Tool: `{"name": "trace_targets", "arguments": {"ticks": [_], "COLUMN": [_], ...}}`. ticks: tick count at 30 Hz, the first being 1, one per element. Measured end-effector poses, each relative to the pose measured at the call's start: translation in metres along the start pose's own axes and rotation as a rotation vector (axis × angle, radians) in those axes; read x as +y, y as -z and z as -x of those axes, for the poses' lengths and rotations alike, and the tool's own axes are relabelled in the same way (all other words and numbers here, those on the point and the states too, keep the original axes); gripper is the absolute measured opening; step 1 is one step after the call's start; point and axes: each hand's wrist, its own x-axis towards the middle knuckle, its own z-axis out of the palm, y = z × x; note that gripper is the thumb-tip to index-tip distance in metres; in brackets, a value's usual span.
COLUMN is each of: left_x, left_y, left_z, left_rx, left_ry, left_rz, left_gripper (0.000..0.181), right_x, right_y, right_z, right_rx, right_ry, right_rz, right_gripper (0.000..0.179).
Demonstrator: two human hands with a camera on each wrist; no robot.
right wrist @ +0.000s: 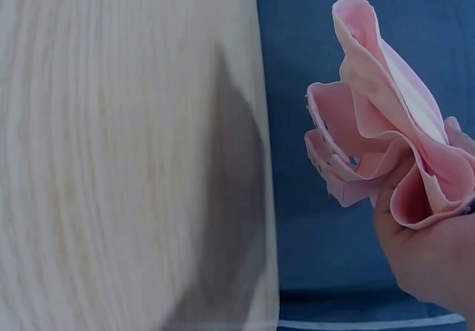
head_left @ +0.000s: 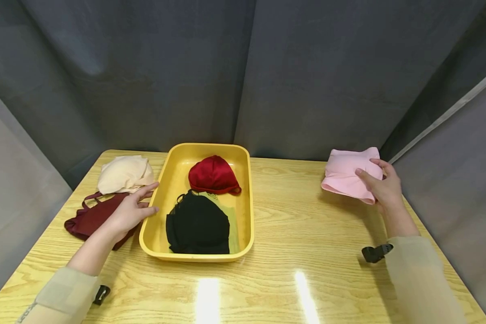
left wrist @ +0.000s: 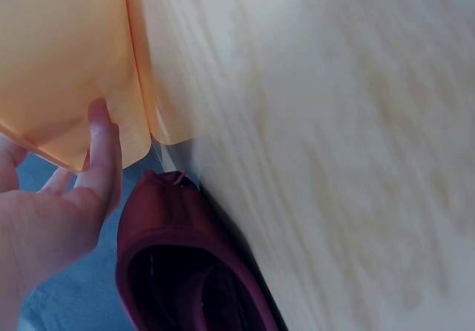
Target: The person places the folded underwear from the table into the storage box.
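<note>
My right hand [head_left: 382, 184] holds a folded pink bra [head_left: 348, 168] above the table's right side, thumb on the near face. In the right wrist view the pink bra [right wrist: 393, 116] shows its layered edges, with fingers tucked under the folds. At the yellow bin [head_left: 251, 207], my left hand [head_left: 127, 213] touches the left rim with fairly straight fingers. The left wrist view has a fingertip against the bin's wall [left wrist: 67, 71]. Inside the bin are a red bra [head_left: 213, 174], a black bra [head_left: 198, 225] and a yellow-green garment [head_left: 231, 220] partly under the black one.
Left of the bin lie a cream bra [head_left: 123, 174] and a maroon bra [head_left: 99, 216], the latter partly hidden by my left forearm. Dark grey curtains [head_left: 308, 81] hang behind the wooden table [head_left: 283, 225] and around its sides.
</note>
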Motion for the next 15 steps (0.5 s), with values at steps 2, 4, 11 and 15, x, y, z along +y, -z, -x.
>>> {"name": "trace_targets", "arguments": {"ticks": [2,4,11,15], "left_x": [0.000,0.000,0.000,0.000], "left_y": [0.000,0.000,-0.001,-0.001], "left_z": [0.000,0.000,0.000,0.001], "left_rx": [-0.001,-0.004,-0.004,-0.003], "left_ry": [-0.001,-0.001,0.002,0.005], "left_rz": [0.005,0.014,0.019,0.019], "left_gripper": [0.072,0.072,0.072,0.072], "right_x": [-0.004,-0.008,-0.025,-0.036], "right_y": [-0.003,-0.006,-0.017,-0.025], "right_z": [0.001,0.002,0.013,0.021], "right_rx": [0.012,0.024,0.025,0.017], "right_ry": [-0.006,-0.006,0.020,0.061], "right_rz": [0.017,0.034,0.023,0.006], "right_gripper": [0.069,0.071,0.069,0.069]}}
